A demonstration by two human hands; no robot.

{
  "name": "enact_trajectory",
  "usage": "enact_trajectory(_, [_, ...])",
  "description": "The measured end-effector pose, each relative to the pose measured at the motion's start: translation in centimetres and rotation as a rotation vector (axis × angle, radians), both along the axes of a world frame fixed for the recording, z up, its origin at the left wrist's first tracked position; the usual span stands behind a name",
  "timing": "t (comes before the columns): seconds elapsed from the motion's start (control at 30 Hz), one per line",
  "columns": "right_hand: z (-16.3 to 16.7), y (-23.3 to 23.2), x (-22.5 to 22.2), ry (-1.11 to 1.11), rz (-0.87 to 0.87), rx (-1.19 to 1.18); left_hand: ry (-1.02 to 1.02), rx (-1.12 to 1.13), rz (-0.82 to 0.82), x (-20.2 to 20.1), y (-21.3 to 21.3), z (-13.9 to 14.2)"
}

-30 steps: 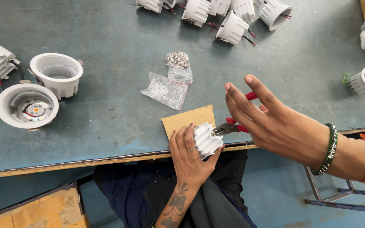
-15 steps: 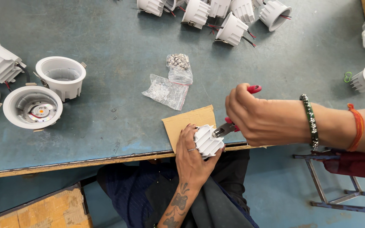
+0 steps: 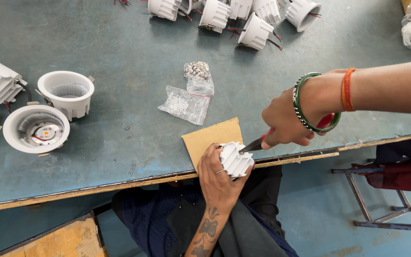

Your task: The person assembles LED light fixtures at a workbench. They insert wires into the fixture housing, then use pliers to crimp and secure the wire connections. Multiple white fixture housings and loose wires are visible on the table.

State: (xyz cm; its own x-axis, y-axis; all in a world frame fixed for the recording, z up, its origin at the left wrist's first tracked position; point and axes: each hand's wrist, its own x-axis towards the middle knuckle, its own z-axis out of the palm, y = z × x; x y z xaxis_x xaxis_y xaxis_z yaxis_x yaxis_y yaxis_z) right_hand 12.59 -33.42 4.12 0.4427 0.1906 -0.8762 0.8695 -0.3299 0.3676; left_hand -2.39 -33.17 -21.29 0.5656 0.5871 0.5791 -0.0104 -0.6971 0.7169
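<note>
Finned housing (image 3: 236, 161) in left hand (image 3: 217, 178); right hand (image 3: 288, 121) gripping pliers (image 3: 254, 144).

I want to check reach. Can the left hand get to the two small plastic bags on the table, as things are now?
Probably not at once. The left hand is wrapped around the white ribbed housing at the table edge. The plastic bags lie beyond the cardboard piece, with nothing else between.

I see the finned heat sink (image 3: 236, 161) in my left hand (image 3: 217, 178) as matt white, ridged, seemingly painted metal. The pliers (image 3: 262, 141) in my right hand (image 3: 288, 124) have dark metal tips and red plastic grips. The cardboard sheet (image 3: 210, 139) is dull brown. The table (image 3: 120, 157) is worn, scuffed blue-grey with a raw wooden edge. The plastic bags (image 3: 186, 102) are clear and crinkled.
</note>
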Motion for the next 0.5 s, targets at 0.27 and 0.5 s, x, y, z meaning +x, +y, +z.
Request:
enact_trajectory(0.27, [0.9, -4.1, -1.4, -0.295, 1.053, 0.03, 0.072, -0.019, -0.114, 0.2, 2.7, 1.1])
enact_trajectory(0.5, [-0.2, -6.5, 1.2, -0.614, 1.629, 0.591, 0.108, -0.076, -0.187, 0.6, 3.6, 2.2])
